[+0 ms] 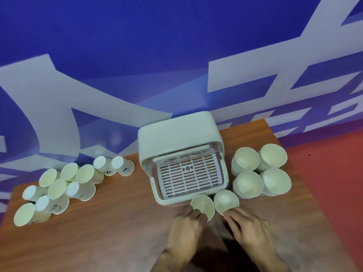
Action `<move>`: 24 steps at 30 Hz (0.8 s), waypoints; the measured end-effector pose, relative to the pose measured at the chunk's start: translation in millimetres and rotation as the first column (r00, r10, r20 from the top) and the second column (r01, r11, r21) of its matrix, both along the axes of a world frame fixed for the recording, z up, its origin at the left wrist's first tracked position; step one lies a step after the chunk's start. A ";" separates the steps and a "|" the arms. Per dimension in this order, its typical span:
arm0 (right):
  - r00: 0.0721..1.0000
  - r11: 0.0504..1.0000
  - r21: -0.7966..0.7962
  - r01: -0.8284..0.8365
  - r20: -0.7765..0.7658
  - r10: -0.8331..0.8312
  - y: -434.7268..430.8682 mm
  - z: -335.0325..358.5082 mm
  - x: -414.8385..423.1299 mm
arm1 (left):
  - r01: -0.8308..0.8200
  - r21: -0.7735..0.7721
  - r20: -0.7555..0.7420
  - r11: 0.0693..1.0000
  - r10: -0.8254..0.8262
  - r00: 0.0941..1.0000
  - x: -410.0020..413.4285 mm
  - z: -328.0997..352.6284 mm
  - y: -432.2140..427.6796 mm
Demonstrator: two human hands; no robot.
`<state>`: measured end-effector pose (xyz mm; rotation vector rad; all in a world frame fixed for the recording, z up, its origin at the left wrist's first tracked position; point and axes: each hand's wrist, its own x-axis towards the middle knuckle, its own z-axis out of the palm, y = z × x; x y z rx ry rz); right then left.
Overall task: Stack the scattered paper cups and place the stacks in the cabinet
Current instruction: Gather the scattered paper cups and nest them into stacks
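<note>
Clamping my left hand (186, 228) on one paper cup (203, 206) and, apparently, my right hand (249, 228) on a second cup (225, 200), I'm holding them abreast before the cabinet (176, 138).

The scattered paper cups (57, 189) are showing pale cream-yellow insides, white bases and small black printed marks on white sides, and the stacks (246, 160) are showing the same cream-yellow. The cabinet (176, 134) is wearing an off-white, faintly greenish shell, with a clear flap (219, 147) and a white slotted grid (196, 179) letting brown through. The table (117, 232) is showing reddish-brown wood grain, the wall (137, 46) is carrying deep blue-violet with broad pale grey-white shapes, and the floor (334, 173) is glowing red.
</note>
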<state>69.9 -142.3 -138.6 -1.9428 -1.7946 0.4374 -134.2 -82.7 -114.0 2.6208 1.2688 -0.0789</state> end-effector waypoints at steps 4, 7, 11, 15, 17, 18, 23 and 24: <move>1.000 1.000 0.016 0.024 0.012 -0.024 -2.8 -3.3 -2.2 | 0.012 -0.022 0.016 1.000 -0.012 1.000 -0.3 -7.9 -4.3; 0.997 0.995 0.070 0.068 0.015 -0.070 -3.9 -4.3 -1.4 | 0.002 0.016 0.070 1.000 -0.003 0.998 -3.7 -7.2 -9.5; 0.997 0.960 0.272 0.072 0.004 -0.076 -0.1 21.8 -23.9 | -0.062 0.066 0.196 0.996 0.048 0.980 -29.6 3.0 -5.6; 0.988 0.905 0.407 -0.120 -0.036 0.147 26.0 40.3 -78.1 | -0.140 0.098 0.178 0.985 0.121 0.976 -84.2 14.5 -1.4; 0.956 0.894 0.373 -0.250 -0.052 0.290 48.3 38.8 -115.7 | -0.188 0.120 0.150 0.975 0.169 0.974 -120.8 19.0 3.1; 0.933 0.887 0.333 -0.319 -0.052 0.356 59.5 39.5 -136.1 | -0.224 0.132 0.146 0.966 0.204 0.968 -140.0 20.6 6.2; 0.853 0.850 0.099 -0.517 -0.022 0.522 110.5 37.1 -230.1 | -0.436 0.191 0.112 0.879 0.422 0.900 -244.2 22.1 31.5; 0.846 0.845 0.069 -0.530 -0.018 0.533 118.9 36.1 -245.8 | -0.477 0.214 0.089 0.853 0.469 0.879 -264.2 21.3 39.8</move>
